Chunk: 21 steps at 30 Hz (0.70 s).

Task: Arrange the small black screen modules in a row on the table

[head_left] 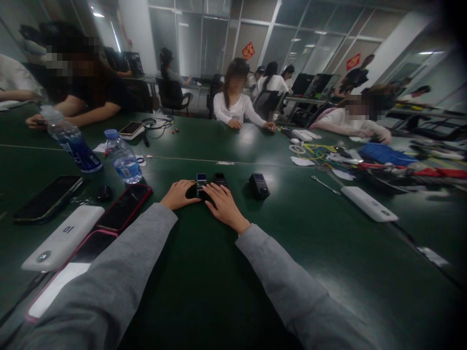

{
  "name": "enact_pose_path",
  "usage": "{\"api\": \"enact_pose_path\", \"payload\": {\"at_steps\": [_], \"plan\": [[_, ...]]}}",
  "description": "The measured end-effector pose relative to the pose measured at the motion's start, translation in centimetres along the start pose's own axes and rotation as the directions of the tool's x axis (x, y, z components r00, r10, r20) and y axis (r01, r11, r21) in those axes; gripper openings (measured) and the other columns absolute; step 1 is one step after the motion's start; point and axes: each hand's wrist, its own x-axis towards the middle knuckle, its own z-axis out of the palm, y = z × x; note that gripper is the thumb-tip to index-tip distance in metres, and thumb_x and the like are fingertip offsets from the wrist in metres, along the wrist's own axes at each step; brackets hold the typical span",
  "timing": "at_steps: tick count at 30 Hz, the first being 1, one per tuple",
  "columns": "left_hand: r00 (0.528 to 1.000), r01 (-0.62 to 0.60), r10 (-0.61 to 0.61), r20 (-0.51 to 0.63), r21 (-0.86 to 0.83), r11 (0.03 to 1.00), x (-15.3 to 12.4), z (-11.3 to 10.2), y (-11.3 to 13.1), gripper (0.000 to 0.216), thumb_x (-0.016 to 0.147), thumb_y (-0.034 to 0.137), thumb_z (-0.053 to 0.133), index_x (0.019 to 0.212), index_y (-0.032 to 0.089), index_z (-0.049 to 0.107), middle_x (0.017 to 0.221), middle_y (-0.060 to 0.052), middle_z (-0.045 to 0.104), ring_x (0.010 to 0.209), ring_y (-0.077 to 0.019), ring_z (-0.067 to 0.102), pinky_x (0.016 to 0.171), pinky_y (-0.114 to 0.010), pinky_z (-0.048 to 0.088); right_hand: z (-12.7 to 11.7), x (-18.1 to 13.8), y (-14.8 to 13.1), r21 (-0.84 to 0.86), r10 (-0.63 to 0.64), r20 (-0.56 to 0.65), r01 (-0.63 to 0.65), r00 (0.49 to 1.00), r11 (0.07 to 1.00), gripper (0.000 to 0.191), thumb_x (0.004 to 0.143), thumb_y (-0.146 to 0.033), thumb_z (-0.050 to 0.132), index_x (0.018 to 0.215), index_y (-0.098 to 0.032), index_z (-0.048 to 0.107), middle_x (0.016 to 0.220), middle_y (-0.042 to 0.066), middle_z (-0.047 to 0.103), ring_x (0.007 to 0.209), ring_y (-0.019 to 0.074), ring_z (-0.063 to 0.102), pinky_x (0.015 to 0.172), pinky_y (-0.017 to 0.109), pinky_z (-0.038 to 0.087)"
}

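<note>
Between my two hands a small green circuit board with a little screen stands on the dark green table. My left hand holds it from the left, with fingers at its edge and the thumb near its base. From the other side my right hand grips the board, its foremost fingertips on the board's lower face. Just behind the right fingers is a black boxy device, partly hidden by them. A second black boxy device stands apart, to the right of that hand.
At left are water bottles, a dark phone, a red-edged phone and a white power bank. Rightward lie a wrench, another white power bank and tangled cables. Several people sit around.
</note>
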Motion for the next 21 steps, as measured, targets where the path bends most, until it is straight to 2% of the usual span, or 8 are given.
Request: {"api": "enact_pose_path", "payload": {"at_steps": [8, 10, 12, 14, 17, 19, 21], "plan": [[0.999, 0.039, -0.040, -0.022, -0.029, 0.999, 0.1, -0.2, 0.0, 0.069, 0.089, 0.067, 0.067, 0.141, 0.022, 0.058, 0.141, -0.015, 0.065, 0.133, -0.0344, 0.059, 0.110, -0.052, 0.046, -0.1, 0.1, -0.3, 0.008, -0.037, 0.011, 0.037, 0.999, 0.999, 0.057, 0.108, -0.035, 0.049, 0.162, -0.018, 0.037, 0.163, 0.009, 0.042, 0.156, 0.0227, 0.026, 0.130, 0.049, 0.019], [0.999, 0.039, -0.039, -0.017, -0.032, 0.999, 0.1, -0.2, 0.0, 0.067, 0.090, 0.066, 0.065, 0.141, 0.023, 0.058, 0.141, -0.014, 0.066, 0.133, -0.0340, 0.059, 0.110, -0.052, 0.045, -0.6, 0.1, -0.5, -0.012, -0.013, -0.040, 0.012, 0.999, 1.000, 0.054, 0.110, -0.034, 0.044, 0.161, -0.016, 0.039, 0.161, 0.010, 0.046, 0.155, 0.0220, 0.029, 0.129, 0.047, 0.021], [0.999, 0.044, -0.044, -0.010, -0.036, 0.998, 0.1, -0.3, 0.1, 0.067, 0.091, 0.066, 0.064, 0.141, 0.022, 0.058, 0.142, -0.015, 0.065, 0.133, -0.0343, 0.059, 0.111, -0.053, 0.045, -1.2, -0.1, -0.2, -0.044, 0.079, -0.150, -0.086, 0.986, 0.995, 0.049, 0.111, -0.030, 0.038, 0.158, -0.018, 0.043, 0.159, 0.010, 0.048, 0.153, 0.0223, 0.032, 0.127, 0.046, 0.025], [0.999, 0.051, -0.051, -0.004, -0.042, 0.998, 0.0, -0.4, 0.2, 0.068, 0.091, 0.066, 0.064, 0.142, 0.021, 0.058, 0.142, -0.016, 0.065, 0.133, -0.0348, 0.059, 0.111, -0.054, 0.045, -2.0, -0.9, 1.0, -0.069, 0.228, -0.303, -0.260, 0.926, 0.963, 0.048, 0.110, -0.028, 0.035, 0.156, -0.020, 0.046, 0.158, 0.011, 0.048, 0.152, 0.0255, 0.033, 0.124, 0.051, 0.027], [0.999, 0.053, -0.053, 0.003, -0.053, 0.997, -0.1, -0.7, 0.4, 0.067, 0.092, 0.066, 0.063, 0.142, 0.023, 0.058, 0.142, -0.015, 0.065, 0.133, -0.0347, 0.059, 0.111, -0.056, 0.045, -3.0, -3.0, 4.2, -0.074, 0.413, -0.493, -0.510, 0.766, 0.857, 0.051, 0.107, -0.036, 0.042, 0.154, -0.017, 0.046, 0.158, 0.018, 0.044, 0.150, 0.0351, 0.031, 0.119, 0.062, 0.029], [0.998, 0.056, -0.056, 0.010, -0.056, 0.997, -0.1, -0.8, 0.5, 0.066, 0.091, 0.066, 0.063, 0.142, 0.023, 0.058, 0.142, -0.014, 0.065, 0.133, -0.0347, 0.059, 0.110, -0.056, 0.045, -3.4, -4.7, 6.7, -0.073, 0.488, -0.536, -0.614, 0.689, 0.786, 0.062, 0.101, -0.045, 0.050, 0.153, -0.012, 0.043, 0.157, 0.024, 0.040, 0.148, 0.0409, 0.031, 0.116, 0.066, 0.031], [0.998, 0.062, -0.061, 0.013, -0.050, 0.997, -0.1, -0.9, 0.6, 0.065, 0.091, 0.065, 0.063, 0.141, 0.023, 0.058, 0.142, -0.015, 0.065, 0.133, -0.0352, 0.058, 0.110, -0.055, 0.045, -3.4, -6.2, 8.7, -0.048, 0.563, -0.501, -0.670, 0.658, 0.741, 0.071, 0.096, -0.045, 0.056, 0.153, -0.006, 0.039, 0.153, 0.029, 0.041, 0.143, 0.0431, 0.037, 0.113, 0.065, 0.036]]}}
